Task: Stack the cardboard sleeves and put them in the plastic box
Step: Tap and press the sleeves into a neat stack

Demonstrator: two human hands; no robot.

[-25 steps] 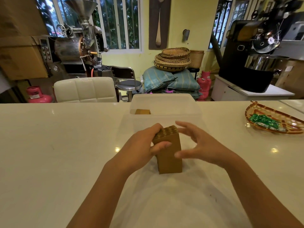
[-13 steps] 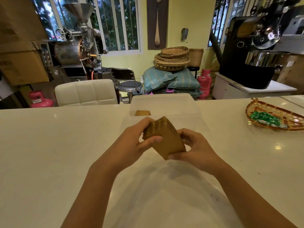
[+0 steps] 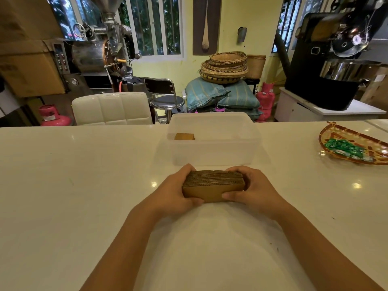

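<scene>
A stack of brown cardboard sleeves (image 3: 213, 185) lies sideways, long edge horizontal, just above the white counter (image 3: 84, 185). My left hand (image 3: 174, 192) grips its left end and my right hand (image 3: 252, 190) grips its right end, thumbs on the near face. Just beyond the stack stands the translucent plastic box (image 3: 212, 152), open on top. Inside it, at the back left, shows the top of another brown sleeve stack (image 3: 184, 136).
A woven tray (image 3: 354, 143) with green wrapped sweets sits on the counter at the right. Behind the counter are a white padded chair (image 3: 111, 108), a metal stool, sacks, baskets and coffee roasters.
The sleeve stack has turned from upright, through a tilt, to lying sideways. My right hand, open a second ago, has closed on its right end. The stack now sits nearer the box.
</scene>
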